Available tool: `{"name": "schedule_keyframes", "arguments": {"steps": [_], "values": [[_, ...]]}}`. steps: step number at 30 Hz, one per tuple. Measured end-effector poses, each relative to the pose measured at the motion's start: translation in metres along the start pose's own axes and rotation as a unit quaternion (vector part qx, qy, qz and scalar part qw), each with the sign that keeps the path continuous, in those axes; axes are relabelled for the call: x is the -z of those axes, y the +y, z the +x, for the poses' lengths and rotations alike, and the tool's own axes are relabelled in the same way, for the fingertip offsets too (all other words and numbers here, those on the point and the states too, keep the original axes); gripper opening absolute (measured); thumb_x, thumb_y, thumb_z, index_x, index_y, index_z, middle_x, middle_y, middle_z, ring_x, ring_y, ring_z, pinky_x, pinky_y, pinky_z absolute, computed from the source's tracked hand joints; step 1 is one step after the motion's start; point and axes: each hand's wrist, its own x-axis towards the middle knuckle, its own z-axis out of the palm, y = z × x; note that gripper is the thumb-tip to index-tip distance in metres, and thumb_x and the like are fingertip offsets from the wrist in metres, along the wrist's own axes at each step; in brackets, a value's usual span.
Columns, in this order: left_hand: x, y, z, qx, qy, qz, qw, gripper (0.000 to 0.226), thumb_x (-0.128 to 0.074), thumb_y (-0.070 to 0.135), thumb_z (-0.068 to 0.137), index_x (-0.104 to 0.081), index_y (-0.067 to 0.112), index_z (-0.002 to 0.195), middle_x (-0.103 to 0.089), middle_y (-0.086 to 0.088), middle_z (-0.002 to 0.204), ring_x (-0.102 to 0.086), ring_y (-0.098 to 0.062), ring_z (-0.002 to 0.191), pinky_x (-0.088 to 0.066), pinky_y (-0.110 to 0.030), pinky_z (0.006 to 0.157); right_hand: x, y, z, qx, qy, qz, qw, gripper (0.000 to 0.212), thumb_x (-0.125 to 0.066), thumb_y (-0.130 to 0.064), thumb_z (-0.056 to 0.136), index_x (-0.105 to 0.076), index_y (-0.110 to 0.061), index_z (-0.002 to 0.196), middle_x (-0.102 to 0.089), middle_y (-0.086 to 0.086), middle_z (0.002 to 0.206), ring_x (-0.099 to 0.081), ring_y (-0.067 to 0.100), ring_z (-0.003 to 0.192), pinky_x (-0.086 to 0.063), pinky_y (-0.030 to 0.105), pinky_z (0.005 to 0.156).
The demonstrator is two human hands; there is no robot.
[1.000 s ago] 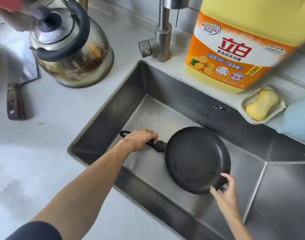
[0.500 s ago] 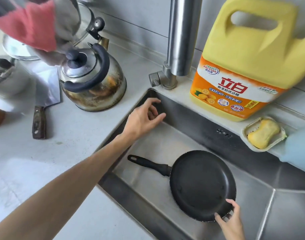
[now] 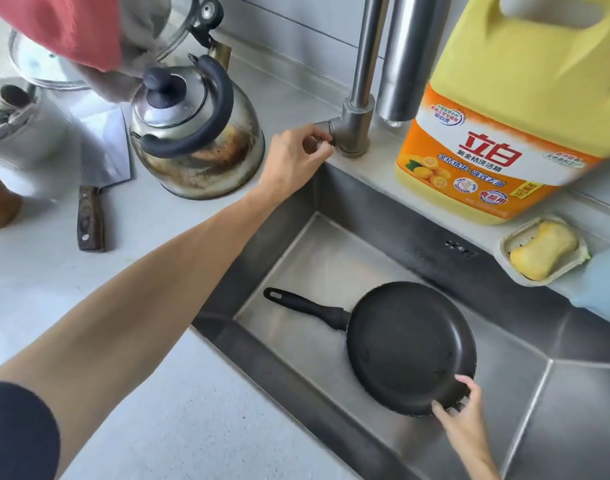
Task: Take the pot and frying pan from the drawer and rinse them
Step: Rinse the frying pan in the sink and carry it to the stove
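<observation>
A black frying pan [image 3: 409, 346] lies in the steel sink [image 3: 383, 216], its handle pointing left. My right hand [image 3: 461, 408] pinches the pan's near right rim. My left hand [image 3: 296, 157] is stretched over the sink's back left corner, with fingers closed on the side knob of the steel faucet [image 3: 357, 133]. No water is running from the spout. No pot is visible.
A steel kettle [image 3: 196, 136] stands left of the faucet. A cleaver [image 3: 95, 188] lies on the counter beside it. A big yellow detergent jug [image 3: 504, 109] and a soap dish with yellow soap [image 3: 542, 254] sit behind the sink. A glass lid and red cloth are at far left.
My left hand let go of the pan handle, rose over the sink corner and took hold of the faucet knob. The pan stays in the sink under my right hand.
</observation>
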Motion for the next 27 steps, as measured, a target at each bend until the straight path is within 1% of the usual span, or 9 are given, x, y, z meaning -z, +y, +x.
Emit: {"name": "schedule_keyframes", "arguments": {"steps": [4, 9, 12, 13, 15, 18, 20, 24, 27], "values": [[0.002, -0.005, 0.001, -0.008, -0.019, -0.015, 1.000, 0.007, -0.063, 0.028, 0.087, -0.068, 0.032, 0.084, -0.062, 0.013, 0.065, -0.052, 0.006, 0.055, -0.044, -0.014, 0.065, 0.001, -0.005, -0.003, -0.027, 0.003, -0.011, 1.000, 0.072, -0.073, 0.011, 0.080, -0.044, -0.043, 0.117, -0.065, 0.011, 0.110, -0.072, 0.031, 0.091, -0.053, 0.008, 0.064], [0.004, -0.006, -0.019, -0.002, -0.010, -0.094, 0.996, 0.033, -0.065, 0.041, 0.092, -0.065, 0.027, 0.122, -0.065, 0.013, 0.085, -0.060, 0.003, 0.071, -0.053, -0.018, 0.076, 0.001, -0.008, -0.005, -0.028, 0.002, -0.038, 0.999, 0.075, -0.074, 0.010, 0.081, -0.042, -0.050, 0.113, -0.059, 0.005, 0.118, -0.069, 0.016, 0.094, -0.051, 0.005, 0.068], [-0.008, -0.032, -0.074, 0.032, 0.029, -0.123, 0.991, 0.027, -0.062, 0.042, 0.096, -0.058, 0.028, 0.119, -0.065, 0.010, 0.091, -0.062, -0.001, 0.080, -0.054, -0.022, 0.079, 0.000, -0.010, -0.007, -0.023, 0.005, -0.052, 0.998, 0.073, -0.075, 0.007, 0.082, -0.044, -0.052, 0.111, -0.059, -0.003, 0.115, -0.069, 0.018, 0.095, -0.053, 0.010, 0.073], [-0.016, -0.050, -0.097, 0.037, 0.001, -0.071, 0.997, 0.025, -0.059, 0.043, 0.096, -0.060, 0.027, 0.115, -0.067, 0.009, 0.095, -0.064, -0.002, 0.085, -0.055, -0.027, 0.083, 0.000, -0.011, -0.007, -0.021, 0.010, -0.049, 0.999, 0.067, -0.074, 0.005, 0.083, -0.046, -0.049, 0.112, -0.060, -0.005, 0.110, -0.068, 0.021, 0.095, -0.054, 0.015, 0.075], [-0.035, -0.091, -0.136, 0.037, -0.194, 0.088, 0.976, 0.034, -0.058, 0.047, 0.092, -0.062, 0.030, 0.121, -0.068, 0.006, 0.114, -0.066, -0.012, 0.105, -0.054, -0.036, 0.094, 0.003, -0.012, -0.007, -0.019, 0.019, -0.047, 0.999, 0.055, -0.072, 0.000, 0.088, -0.050, -0.046, 0.108, -0.063, -0.008, 0.103, -0.068, 0.025, 0.093, -0.051, 0.021, 0.079], [-0.059, -0.127, -0.166, -0.036, -0.512, 0.306, 0.802, 0.066, -0.069, 0.049, 0.086, -0.044, 0.032, 0.145, -0.052, -0.003, 0.143, -0.051, -0.026, 0.131, -0.040, -0.041, 0.111, 0.012, -0.013, 0.002, -0.020, 0.018, -0.061, 0.998, 0.049, -0.066, 0.000, 0.091, -0.054, -0.045, 0.107, -0.067, 0.003, 0.114, -0.071, 0.018, 0.090, -0.050, 0.023, 0.077], [-0.070, -0.130, -0.171, -0.062, -0.542, 0.328, 0.771, 0.061, -0.070, 0.037, 0.089, -0.042, 0.030, 0.143, -0.056, -0.004, 0.135, -0.057, -0.030, 0.122, -0.043, -0.041, 0.101, 0.018, -0.016, 0.007, -0.012, 0.006, -0.070, 0.997, 0.050, -0.065, 0.004, 0.089, -0.055, -0.040, 0.111, -0.064, 0.004, 0.122, -0.070, 0.016, 0.090, -0.051, 0.031, 0.082], [-0.075, -0.122, -0.173, -0.105, -0.518, 0.292, 0.797, 0.047, -0.068, 0.023, 0.091, -0.047, 0.026, 0.133, -0.064, -0.003, 0.119, -0.064, -0.029, 0.100, -0.045, -0.037, 0.078, 0.032, -0.026, 0.016, -0.018, -0.007, -0.081, 0.997, 0.059, -0.063, 0.009, 0.085, -0.052, -0.043, 0.112, -0.057, -0.003, 0.129, -0.071, 0.027, 0.092, -0.046, 0.039, 0.088], [-0.062, -0.112, -0.166, -0.136, -0.484, 0.268, 0.822, 0.039, -0.065, 0.023, 0.090, -0.055, 0.028, 0.127, -0.065, 0.001, 0.114, -0.064, -0.027, 0.095, -0.047, -0.036, 0.075, 0.041, -0.029, 0.019, -0.026, -0.026, -0.078, 0.996, 0.064, -0.063, 0.009, 0.085, -0.052, -0.043, 0.120, -0.052, 0.001, 0.142, -0.070, 0.023, 0.095, -0.046, 0.044, 0.098]]}}
